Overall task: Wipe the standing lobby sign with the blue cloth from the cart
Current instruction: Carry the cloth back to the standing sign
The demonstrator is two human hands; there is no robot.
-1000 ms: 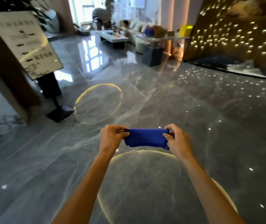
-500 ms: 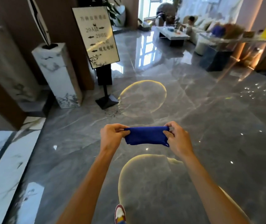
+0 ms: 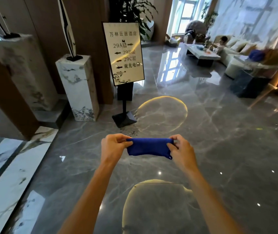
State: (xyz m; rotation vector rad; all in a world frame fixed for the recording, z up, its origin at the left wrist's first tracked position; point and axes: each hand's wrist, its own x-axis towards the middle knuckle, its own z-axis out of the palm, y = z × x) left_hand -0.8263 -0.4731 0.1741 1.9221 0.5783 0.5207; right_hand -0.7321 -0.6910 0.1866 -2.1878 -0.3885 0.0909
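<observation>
Hands (image 3: 149,149) still stretch blue cloth (image 3: 149,147); lobby sign (image 3: 123,54) nearer, centred.

1. A single view is given, taken from a wide-angle camera worn on the head, facing forward and down.
2. The floor (image 3: 219,149) fills the lower frame; both forearms are seen close, reaching up from the bottom edge to the centre.
3. The standing sign (image 3: 124,53) is framed well apart, in the upper centre.
4. Straight edges are bowed towards the frame's borders.

The lobby sign (image 3: 123,53) reads 万林云居酒店, 29A层, 29C层, 观光电梯.
</observation>
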